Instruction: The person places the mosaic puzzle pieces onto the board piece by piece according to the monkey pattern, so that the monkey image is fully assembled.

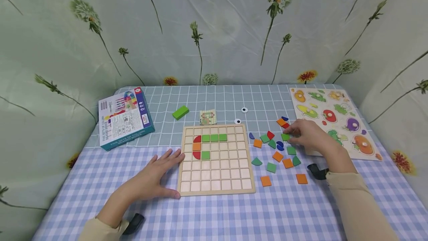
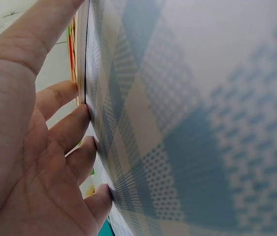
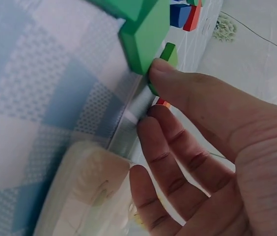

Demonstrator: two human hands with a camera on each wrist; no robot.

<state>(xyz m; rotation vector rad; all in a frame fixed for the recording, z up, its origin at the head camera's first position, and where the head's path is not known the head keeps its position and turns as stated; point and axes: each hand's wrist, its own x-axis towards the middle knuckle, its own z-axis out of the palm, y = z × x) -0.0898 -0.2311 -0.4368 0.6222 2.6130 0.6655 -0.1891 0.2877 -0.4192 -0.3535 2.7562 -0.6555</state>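
Note:
My left hand (image 1: 150, 177) lies spread at the left edge of a wooden grid board (image 1: 217, 193), thumb and fingertips at its rim. In the left wrist view the fingers (image 2: 69, 129) are nearly straight along that edge. On the board lie two red rounded pieces (image 1: 197, 155), an orange square (image 1: 196, 147) and several green squares (image 1: 214, 137). Right of the board, my right hand (image 1: 309, 137) pinches a light green square tile (image 1: 285, 137) low over the cloth. In the right wrist view the thumb covers part of this tile (image 3: 170, 53).
Loose orange squares (image 1: 265, 181), green quarter-rounds (image 1: 256, 161) and blue half-rounds (image 1: 280, 144) lie scattered about the right hand. A vegetable puzzle board (image 1: 321, 122) stands behind it. Beyond the grid board are a pattern card (image 1: 208, 116) and a green block (image 1: 181, 112); a box (image 1: 125, 118) lies left.

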